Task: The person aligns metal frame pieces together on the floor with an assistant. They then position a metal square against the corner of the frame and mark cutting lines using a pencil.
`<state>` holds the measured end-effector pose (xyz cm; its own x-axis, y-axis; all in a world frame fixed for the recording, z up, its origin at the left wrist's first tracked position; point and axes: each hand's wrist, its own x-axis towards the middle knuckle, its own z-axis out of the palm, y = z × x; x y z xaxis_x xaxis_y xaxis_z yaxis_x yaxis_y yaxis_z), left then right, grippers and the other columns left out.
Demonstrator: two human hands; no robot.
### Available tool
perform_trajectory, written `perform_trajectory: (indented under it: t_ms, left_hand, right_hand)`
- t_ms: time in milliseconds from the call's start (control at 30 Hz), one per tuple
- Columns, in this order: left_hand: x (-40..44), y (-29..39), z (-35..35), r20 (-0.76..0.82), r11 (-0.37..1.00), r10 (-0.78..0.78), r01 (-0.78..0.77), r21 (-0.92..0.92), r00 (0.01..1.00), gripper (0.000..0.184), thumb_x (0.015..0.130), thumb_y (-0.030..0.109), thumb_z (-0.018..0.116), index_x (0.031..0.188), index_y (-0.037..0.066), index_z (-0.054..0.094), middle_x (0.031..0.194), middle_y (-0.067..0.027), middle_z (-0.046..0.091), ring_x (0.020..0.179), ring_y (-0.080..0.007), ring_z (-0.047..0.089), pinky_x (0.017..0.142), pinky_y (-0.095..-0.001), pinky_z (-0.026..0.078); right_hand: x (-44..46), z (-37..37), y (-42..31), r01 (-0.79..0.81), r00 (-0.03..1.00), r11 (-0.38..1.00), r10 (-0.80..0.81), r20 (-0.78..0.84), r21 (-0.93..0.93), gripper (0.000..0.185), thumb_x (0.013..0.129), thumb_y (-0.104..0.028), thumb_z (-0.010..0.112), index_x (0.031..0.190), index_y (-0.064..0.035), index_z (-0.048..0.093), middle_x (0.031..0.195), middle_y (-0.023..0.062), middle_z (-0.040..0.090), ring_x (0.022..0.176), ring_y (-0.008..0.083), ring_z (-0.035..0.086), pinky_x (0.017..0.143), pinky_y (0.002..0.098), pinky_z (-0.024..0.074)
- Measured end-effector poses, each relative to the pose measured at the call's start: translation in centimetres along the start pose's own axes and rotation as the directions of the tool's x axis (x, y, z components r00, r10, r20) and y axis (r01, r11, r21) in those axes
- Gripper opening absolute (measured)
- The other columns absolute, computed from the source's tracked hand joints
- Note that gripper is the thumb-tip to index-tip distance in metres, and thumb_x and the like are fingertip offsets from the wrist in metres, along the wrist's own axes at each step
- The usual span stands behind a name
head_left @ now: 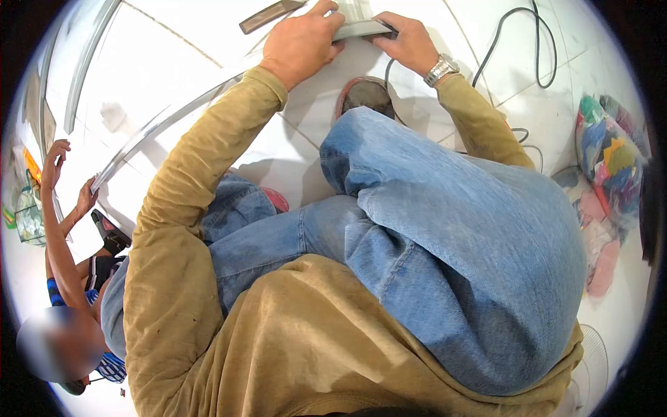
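Note:
A long grey metal channel (361,29) runs from between my hands down to the left, close over the tiled floor. My left hand (299,40) is closed around it near its end, fingers curled over the top. At the end itself, my right hand (410,45) pinches the metal between thumb and fingers. Something dark shows beside the right fingers; I cannot make it out. A short brown-grey profile piece (271,15) lies just beyond my left hand. At the strip's lower left end is another person's hand (87,198).
More metal strips (90,66) lie at the upper left. A black cable (536,42) loops over the tiles at the upper right. Plastic bags with colourful contents (611,163) sit at the right, above a fan (592,358). My shoe (365,97) is below my hands.

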<state>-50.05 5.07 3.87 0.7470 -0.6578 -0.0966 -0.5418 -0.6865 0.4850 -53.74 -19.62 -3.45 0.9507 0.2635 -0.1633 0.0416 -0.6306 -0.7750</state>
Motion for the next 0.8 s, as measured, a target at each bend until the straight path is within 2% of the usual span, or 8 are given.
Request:
perform_trajectory:
  t_ms: [167,233,300,367,433,533,667,800]
  left_hand:
    - [0.2,0.5,-1.4,0.054,1.000,-0.017,0.017,-0.015,0.998,0.033,0.082,0.020,0.077,0.107,0.001,0.064,0.126,-0.0202,0.062,0.087,-0.0390,0.071,0.076,-0.0490,0.058]
    - [0.5,-0.1,-2.2,0.080,1.000,-0.005,0.007,-0.024,0.997,0.035,0.085,0.022,0.078,0.110,0.002,0.065,0.124,-0.0202,0.063,0.086,-0.0377,0.071,0.076,-0.0474,0.058]
    - [0.5,-2.6,-2.3,-0.178,0.909,0.115,-0.176,-0.379,0.977,0.042,0.090,0.032,0.079,0.116,0.002,0.067,0.119,-0.0189,0.065,0.087,-0.0328,0.070,0.079,-0.0427,0.058]
    - [1.1,-5.8,-3.1,-0.091,0.835,-0.239,0.157,-0.528,0.967,0.046,0.091,0.038,0.079,0.114,0.001,0.070,0.108,-0.0186,0.066,0.100,-0.0327,0.065,0.088,-0.0434,0.054]
    - [0.6,-7.6,-4.6,-0.146,0.984,-0.180,0.180,-0.017,0.973,0.041,0.087,0.033,0.081,0.109,0.000,0.070,0.104,-0.0197,0.065,0.101,-0.0367,0.063,0.088,-0.0459,0.053]
    - [-0.5,-9.5,-3.9,-0.071,0.990,-0.093,0.100,0.101,0.993,0.039,0.082,0.029,0.082,0.105,-0.002,0.070,0.103,-0.0211,0.063,0.101,-0.0393,0.062,0.086,-0.0470,0.052]
    - [0.1,-9.7,-3.2,-0.012,0.979,-0.148,0.148,0.138,0.989,0.040,0.077,0.026,0.083,0.102,-0.002,0.071,0.097,-0.0203,0.066,0.094,-0.0400,0.064,0.081,-0.0476,0.053]
    - [0.8,-10.8,-2.9,0.246,0.945,-0.250,0.291,-0.149,0.937,0.040,0.077,0.028,0.083,0.101,-0.002,0.072,0.089,-0.0207,0.072,0.084,-0.0421,0.068,0.076,-0.0467,0.055]
  right_hand:
    - [0.1,-1.0,-1.3,0.011,0.999,1.000,-0.010,0.039,-0.024,0.040,0.085,-0.028,0.082,0.118,-0.0071,0.071,0.096,0.0131,0.076,0.084,0.0297,0.073,0.080,0.0385,0.0575]
    - [0.0,-0.7,-0.8,-0.029,0.999,0.999,0.028,0.033,0.032,0.040,0.085,-0.022,0.084,0.122,-0.0088,0.073,0.093,0.0082,0.076,0.078,0.0160,0.067,0.075,0.0326,0.0558]
    - [0.0,-0.6,-0.4,0.019,1.000,1.000,-0.020,0.015,0.023,0.044,0.086,-0.024,0.085,0.126,-0.0103,0.072,0.094,0.0066,0.076,0.078,0.0136,0.066,0.075,0.0312,0.0560]
    - [-0.5,-0.8,-0.5,-0.021,0.999,0.996,0.019,0.028,0.084,0.047,0.086,-0.025,0.086,0.128,-0.0108,0.071,0.096,0.0053,0.076,0.080,0.0116,0.067,0.076,0.0297,0.0564]
    - [-0.8,-1.0,-0.5,-0.035,0.998,0.999,0.033,0.057,0.030,0.047,0.086,-0.024,0.086,0.129,-0.0111,0.070,0.097,0.0044,0.077,0.083,0.0105,0.069,0.078,0.0284,0.0571]
    - [-0.3,-0.4,-0.3,-0.036,0.998,0.995,0.031,0.061,0.093,0.046,0.086,-0.022,0.086,0.128,-0.0106,0.071,0.098,0.0049,0.077,0.086,0.0113,0.070,0.079,0.0280,0.0575]
    - [-0.3,0.2,-0.4,-0.006,0.999,0.996,0.009,-0.035,0.089,0.044,0.085,-0.025,0.087,0.123,-0.0081,0.072,0.097,0.0069,0.077,0.083,0.0144,0.072,0.079,0.0304,0.0588]
    - [-0.5,0.5,0.2,0.044,0.997,0.999,-0.044,-0.065,0.005,0.042,0.087,-0.021,0.085,0.124,-0.0070,0.071,0.100,0.0089,0.077,0.085,0.0154,0.072,0.080,0.0307,0.0589]
